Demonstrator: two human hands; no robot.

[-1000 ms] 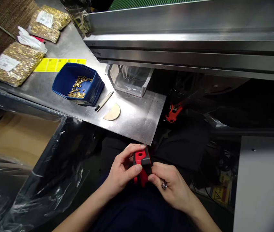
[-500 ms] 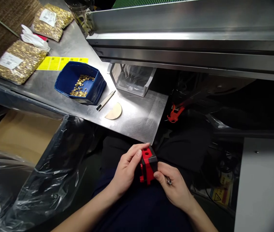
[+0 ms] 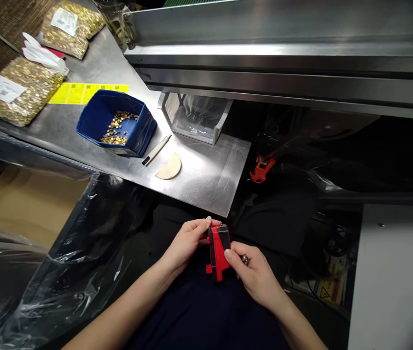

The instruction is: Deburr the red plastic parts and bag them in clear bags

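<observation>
A red and black device [image 3: 220,253] is held low over the lap, between both hands. My left hand [image 3: 188,240] pinches its top left corner with thumb and fingers. On its right side, my right hand [image 3: 250,267] grips it with the thumb on the face and the fingers curled. A small metal piece [image 3: 244,259] pokes out of the right fist; the rest of it is hidden by the fingers.
On the metal table [image 3: 206,194] are a blue bin [image 3: 144,129] of small brass parts, a pen-like tool [image 3: 156,150], a pale half disc [image 3: 169,166] and a clear drawer [image 3: 197,124]. Bags of brass parts [image 3: 22,90] lie at left. An orange tool [image 3: 260,169] is beyond the table edge.
The device has turned, so its top face with the hole no longer shows and its side faces up. Both hands have shifted slightly left, and the left fingertips now pinch at the corner.
</observation>
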